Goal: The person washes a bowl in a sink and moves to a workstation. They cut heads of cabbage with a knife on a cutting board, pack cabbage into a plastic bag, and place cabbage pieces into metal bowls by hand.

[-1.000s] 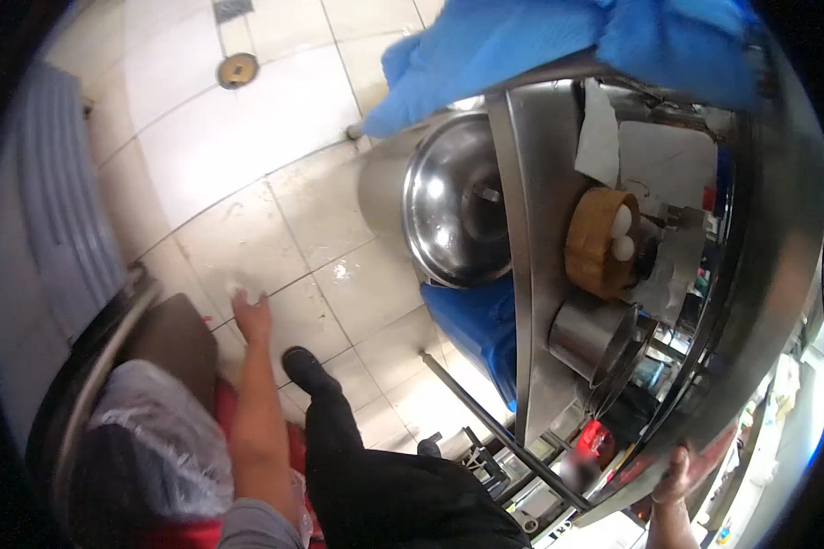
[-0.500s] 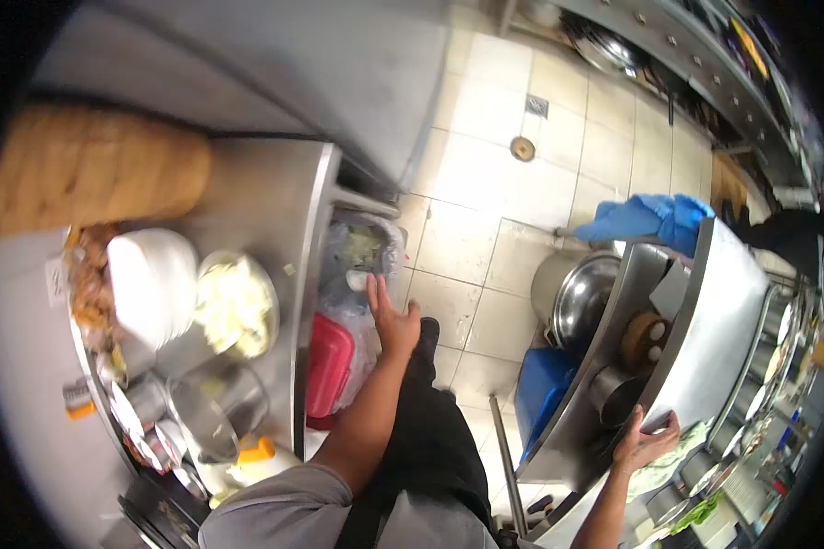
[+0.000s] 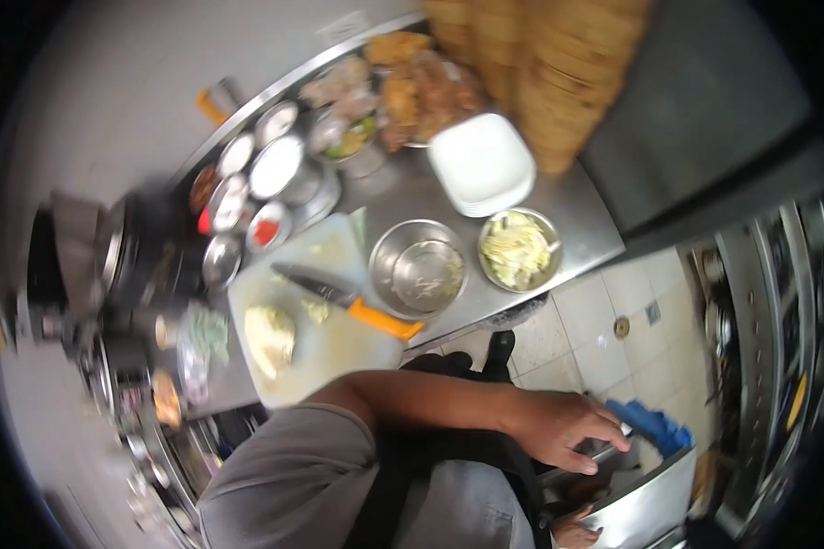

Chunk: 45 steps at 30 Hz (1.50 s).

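Note:
My left hand (image 3: 572, 432) reaches across my body with fingers spread, above a steel counter (image 3: 645, 503). A tiny white spot shows by its fingertips, too small to name. Lower down, my right hand (image 3: 575, 532) rests at that counter's edge, partly cut off by the frame, fingers apart. On the other worktop, an orange-handled knife (image 3: 348, 302) lies on a white cutting board (image 3: 325, 352) beside a pale cabbage piece (image 3: 270, 340). Right of the board are a steel bowl (image 3: 418, 270) with scraps and a bowl of cut cabbage (image 3: 519, 250).
White square dishes (image 3: 482, 165) are stacked near bamboo steamers (image 3: 558, 73). Bowls and a tray of brown food (image 3: 421, 96) line the wall side. A blue cloth (image 3: 650, 425) hangs at the counter's end. Shelving (image 3: 764, 302) stands at the right, past the tiled floor.
The view has swung left, bringing the worktop with the board and knife into sight. My left hand has moved from above the lined bin towards the steel counter. My right hand stays at the counter edge.

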Available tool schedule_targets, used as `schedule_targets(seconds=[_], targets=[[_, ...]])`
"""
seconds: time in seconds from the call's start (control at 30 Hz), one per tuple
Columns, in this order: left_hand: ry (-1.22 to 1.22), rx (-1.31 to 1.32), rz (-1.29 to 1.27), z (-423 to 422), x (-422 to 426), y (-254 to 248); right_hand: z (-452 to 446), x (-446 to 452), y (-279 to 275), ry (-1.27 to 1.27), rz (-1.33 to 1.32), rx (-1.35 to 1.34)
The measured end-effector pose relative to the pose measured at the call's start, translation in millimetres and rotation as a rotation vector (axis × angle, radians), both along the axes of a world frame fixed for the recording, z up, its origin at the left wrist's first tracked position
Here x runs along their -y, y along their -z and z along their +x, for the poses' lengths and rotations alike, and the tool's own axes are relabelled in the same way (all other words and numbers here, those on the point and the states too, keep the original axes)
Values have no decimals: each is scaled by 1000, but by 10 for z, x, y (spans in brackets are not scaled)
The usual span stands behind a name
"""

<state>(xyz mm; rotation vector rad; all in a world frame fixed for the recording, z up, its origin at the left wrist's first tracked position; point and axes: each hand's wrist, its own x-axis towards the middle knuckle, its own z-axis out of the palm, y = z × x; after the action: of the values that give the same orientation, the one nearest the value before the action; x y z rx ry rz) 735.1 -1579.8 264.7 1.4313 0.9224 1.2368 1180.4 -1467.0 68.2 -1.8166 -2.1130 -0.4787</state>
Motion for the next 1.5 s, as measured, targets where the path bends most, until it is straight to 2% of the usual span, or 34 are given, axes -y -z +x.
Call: schedule_targets(seconds=[0.07, 0.13, 0.17, 0.2, 0.27, 0.3, 0.33, 0.4, 0.43, 0.5, 0.53, 0.6, 0.63, 0.67, 0.73, 0.8, 0.87, 0.9, 0.93, 0.97, 1.0, 1.03, 1.07, 1.1, 1.13, 1.2, 1.23, 1.27, 1.33, 1.4, 1.47, 1.5], targets=[[-306, -82, 113, -370, 405, -244, -339, -447, 45, -274, -41, -209], [-776, -173, -45, -616, 904, -435, -664, -666, 82, -515, -106, -418], [-1131, -359, 24, -726, 1126, -297, -1253, -700, -251, -452, -556, -628], [-1482, -599, 54, -862, 1378, -236, -1547, -908, -184, -644, -666, -694], [-2042, -833, -252, -984, 2083, -120, -2334, -933, -509, -891, -722, -625], [-2217, -812, -305, -982, 2483, -17, -2673, -837, -717, -975, -802, -650], [-2285, -1167, -542, -918, 2964, 216, -2970, -689, -920, -1051, -876, -678], [-2329, -1017, -1094, -648, 3500, 388, -3370, -461, -1118, -1215, -1109, -704], [-2354, -1021, -1089, -582, 3793, 567, -3555, -331, -1169, -1357, -1172, -694], [-2170, -592, -1169, -474, 4245, 970, -3845, 5, -1305, -1592, -1294, -657], [-2189, -579, -1162, -492, 4325, 1031, -3988, 212, -1359, -1691, -1357, -632], [-2294, 222, -890, -557, 4510, 1108, -4238, 643, -1403, -1793, -1531, -423], [-2344, 324, -956, -568, 4428, 972, -4361, 919, -1372, -1764, -1717, -376], [-2352, 337, -944, -618, 4463, 1066, -4487, 1228, -1327, -1720, -1899, -326], [-2291, 55, -1214, -681, 4557, 1366, -4786, 1901, -1308, -1782, -1844, -34], [-2297, -7, -1383, -547, 4302, 1096, -5111, 2642, -958, -1693, -1909, 77], [-2401, -32, -1254, -479, 4317, 1192, -5356, 3336, -993, -1208, -2214, 72], [-2455, -34, -1068, -443, 4369, 1276, -5385, 3591, -1030, -1216, -2205, 70], [-2454, -33, -1059, -415, 4395, 1322, -5392, 3822, -1048, -1066, -2292, 17], [-2492, -4, -925, -408, 4417, 1366, -5396, 3992, -1065, -911, -2372, -40], [-2524, 25, -790, -400, 4459, 1412, -5381, 4093, -1033, -914, -2368, -46], [-2507, 61, -617, -404, 4528, 1483, -5337, 4163, -953, -1151, -2283, -123], [-2503, 64, -613, -386, 4572, 1565, -5273, 4206, -864, -1379, -2177, -196], [-2439, 268, -219, -395, 4592, 1531, -5308, 4274, -502, -1710, -1855, -369], [-2319, 457, 159, -400, 4602, 1390, -5245, 4294, -683, -1712, -1846, -369], [-2240, 439, 161, -339, 4670, 1172, -5010, 4225, -1071, -2135, -1129, -407], [-2059, 659, 282, -319, 4721, 1124, -4952, 4214, -1159, -2196, -964, -397], [-1858, 854, 399, -321, 4770, 1095, -4973, 4212, -1086, -2189, -965, -391], [-1770, 906, 397, -308, 4818, 1209, -5024, 4169, -854, -2368, -596, -255], [-1859, 927, 296, -331, 4813, 1430, -5011, 4120, -785, -2351, -638, -178], [-1899, 925, 300, -282, 4733, 1608, -4972, 4038, -881, -2443, -736, 49], [-1943, 907, 312, -286, 4706, 1674, -4948, 3997, -983, -2473, -751, 75]])
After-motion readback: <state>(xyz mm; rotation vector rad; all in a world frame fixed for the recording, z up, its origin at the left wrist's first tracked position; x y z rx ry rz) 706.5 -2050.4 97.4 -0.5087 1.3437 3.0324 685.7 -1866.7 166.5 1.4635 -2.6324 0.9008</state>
